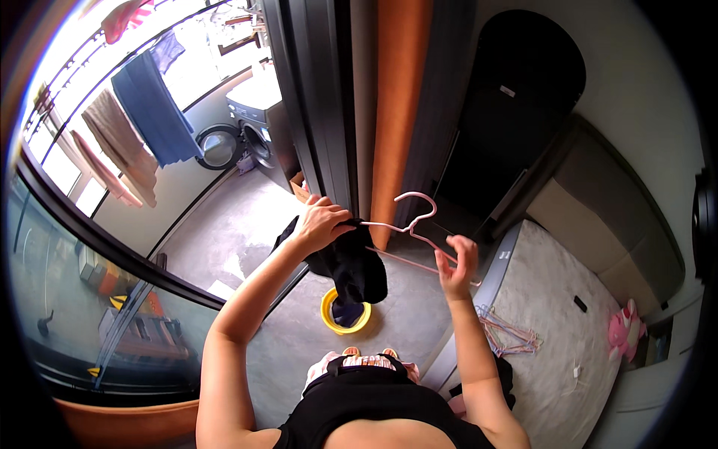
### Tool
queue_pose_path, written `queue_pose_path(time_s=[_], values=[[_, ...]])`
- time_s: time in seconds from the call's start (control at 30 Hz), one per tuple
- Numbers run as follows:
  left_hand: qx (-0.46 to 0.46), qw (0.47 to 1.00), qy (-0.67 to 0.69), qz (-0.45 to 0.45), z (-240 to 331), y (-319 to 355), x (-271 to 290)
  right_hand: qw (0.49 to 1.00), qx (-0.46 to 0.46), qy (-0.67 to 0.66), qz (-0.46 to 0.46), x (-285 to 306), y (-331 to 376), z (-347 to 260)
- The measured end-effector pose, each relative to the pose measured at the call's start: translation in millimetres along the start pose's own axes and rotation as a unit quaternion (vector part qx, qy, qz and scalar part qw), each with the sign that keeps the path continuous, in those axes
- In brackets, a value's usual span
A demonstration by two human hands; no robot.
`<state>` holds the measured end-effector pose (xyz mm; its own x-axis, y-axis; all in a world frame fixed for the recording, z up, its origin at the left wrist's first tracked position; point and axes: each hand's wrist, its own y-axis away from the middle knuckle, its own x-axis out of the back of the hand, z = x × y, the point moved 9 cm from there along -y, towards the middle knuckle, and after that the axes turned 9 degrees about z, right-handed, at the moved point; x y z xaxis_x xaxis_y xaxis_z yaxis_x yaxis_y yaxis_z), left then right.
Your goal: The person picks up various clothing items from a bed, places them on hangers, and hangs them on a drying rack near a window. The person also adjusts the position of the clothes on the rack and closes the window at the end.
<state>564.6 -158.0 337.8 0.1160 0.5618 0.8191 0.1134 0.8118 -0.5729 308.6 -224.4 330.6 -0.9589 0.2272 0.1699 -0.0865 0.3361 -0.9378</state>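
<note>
My left hand (323, 224) is closed on a black garment (351, 258), which hangs down in dark folds from it. The left end of a pink clothes hanger (407, 228) runs into the cloth beside those fingers. The hook of the hanger points up and away from me. At the hanger's other end, my right hand (458, 267) is closed, its thumb and fingers pinching the pink bar near the tip. Below the garment, a yellow basin (326, 318) stands on the floor with dark cloth (347, 313) in it.
Several hangers (512, 333), a dark remote-like object (580, 304) and a pink plush toy (627, 331) lie on the bed (550, 269) to my right. Past the dark door frame (318, 112), laundry (153, 108) hangs near an open front-loading washing machine (258, 127). An orange curtain (400, 97) hangs ahead.
</note>
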Motion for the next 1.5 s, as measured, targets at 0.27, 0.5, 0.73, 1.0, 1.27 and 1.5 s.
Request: queue_pose_path(time_s=[0.27, 0.5, 0.73, 1.0, 1.27, 1.5], values=[[0.135, 0.983, 0.109, 0.059, -4, 14, 28, 0.91, -0.045, -0.103, -0.4, -128, 109, -16], [0.243, 0.942, 0.132, 0.19, -37, 69, 89, 0.914, 0.103, -0.138, -0.367, -131, 125, 32], [0.233, 0.971, -0.02, 0.046, -52, 157, 95, 0.908, 0.188, -0.095, -0.361, -115, 50, 67], [0.257, 0.961, -0.073, 0.07, -94, 199, 93, 0.856, 0.12, -0.365, -0.344, -166, 3, -88], [0.277, 0.946, -0.031, 0.164, -201, 252, 142, 0.582, -0.21, -0.4, -0.676, -323, 90, -114], [0.247, 0.936, -0.163, 0.193, -332, 290, 199, 0.681, -0.256, -0.401, -0.557, -408, 63, -155]])
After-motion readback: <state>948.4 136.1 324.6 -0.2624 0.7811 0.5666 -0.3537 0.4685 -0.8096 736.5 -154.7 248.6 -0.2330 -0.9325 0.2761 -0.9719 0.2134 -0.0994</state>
